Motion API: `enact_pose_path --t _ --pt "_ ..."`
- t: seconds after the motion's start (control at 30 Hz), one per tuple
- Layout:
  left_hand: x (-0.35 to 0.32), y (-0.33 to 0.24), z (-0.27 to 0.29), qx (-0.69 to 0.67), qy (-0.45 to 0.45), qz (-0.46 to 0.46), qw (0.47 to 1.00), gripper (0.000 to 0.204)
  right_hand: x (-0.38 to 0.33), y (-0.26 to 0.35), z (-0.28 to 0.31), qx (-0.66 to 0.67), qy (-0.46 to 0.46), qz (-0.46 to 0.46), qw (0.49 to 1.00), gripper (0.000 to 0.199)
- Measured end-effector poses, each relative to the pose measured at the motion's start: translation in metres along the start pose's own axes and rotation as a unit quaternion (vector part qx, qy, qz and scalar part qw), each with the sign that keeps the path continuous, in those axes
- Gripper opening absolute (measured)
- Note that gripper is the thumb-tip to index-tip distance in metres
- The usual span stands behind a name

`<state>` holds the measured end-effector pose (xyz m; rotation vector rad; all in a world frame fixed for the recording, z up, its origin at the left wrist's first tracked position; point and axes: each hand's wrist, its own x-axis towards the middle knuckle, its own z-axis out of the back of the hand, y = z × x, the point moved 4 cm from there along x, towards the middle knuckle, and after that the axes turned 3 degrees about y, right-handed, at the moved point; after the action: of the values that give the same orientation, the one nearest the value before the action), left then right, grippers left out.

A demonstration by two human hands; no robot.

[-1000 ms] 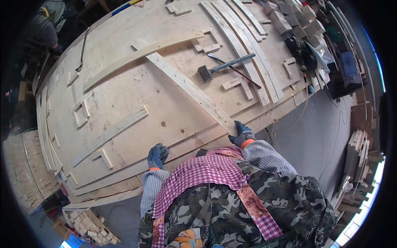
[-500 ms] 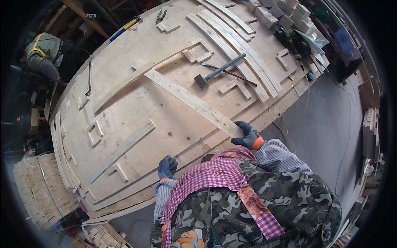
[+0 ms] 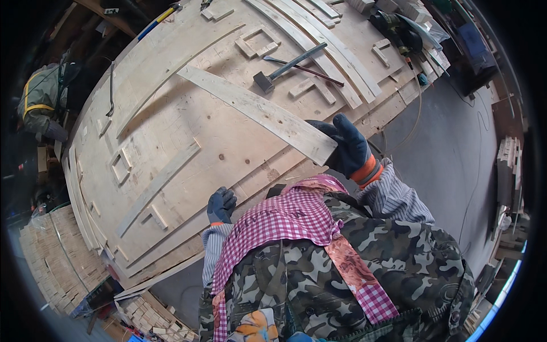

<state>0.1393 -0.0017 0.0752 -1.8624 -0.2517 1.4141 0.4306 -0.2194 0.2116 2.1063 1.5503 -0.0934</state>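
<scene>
My right hand (image 3: 346, 143), in a dark work glove with an orange cuff, grips the near end of a long flat wooden board (image 3: 253, 108). That end is raised off the worktable (image 3: 222, 131); the board slants away to the far left, over the table. Gloved too, my left hand (image 3: 221, 205) is at the table's near edge, its fingers curled and nothing visible in them. A hammer (image 3: 290, 65) lies beyond the board, across a thin pry bar (image 3: 305, 71). Left of the board lies a long curved wooden strip (image 3: 171, 74).
Small wooden frames (image 3: 257, 43) and a loose strip (image 3: 159, 188) lie on the table. Several long strips (image 3: 319, 48) run along its far right. A stack of wood pieces (image 3: 60, 256) stands at the left. Another person (image 3: 43, 100) bends beyond the table's left edge.
My right hand has lifted the near end of the board higher, and the board's far end has come away from the curved strip. My left hand stays near the table edge, fingers still curled.
</scene>
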Motion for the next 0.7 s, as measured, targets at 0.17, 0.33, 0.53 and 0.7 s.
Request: enact_pose_path --t 0.17,0.33,0.53,0.7 --pt "-0.012 -0.037 -0.025 0.037 0.037 -0.028 0.998 0.05 0.009 -0.003 -0.028 0.01 0.061 0.03 0.998 0.056" --pt "-0.031 -0.09 -0.066 0.07 0.145 -0.168 0.973 0.044 0.013 -0.011 -0.043 -0.041 0.049 0.064 0.996 0.058" --pt "-0.058 -0.117 -0.111 0.093 0.235 -0.235 0.939 0.031 0.012 -0.022 -0.068 -0.177 0.034 0.119 0.976 0.058" --pt "-0.064 -0.098 -0.133 0.044 0.322 -0.145 0.935 0.038 0.01 -0.039 -0.075 -0.332 0.025 0.099 0.938 0.057"
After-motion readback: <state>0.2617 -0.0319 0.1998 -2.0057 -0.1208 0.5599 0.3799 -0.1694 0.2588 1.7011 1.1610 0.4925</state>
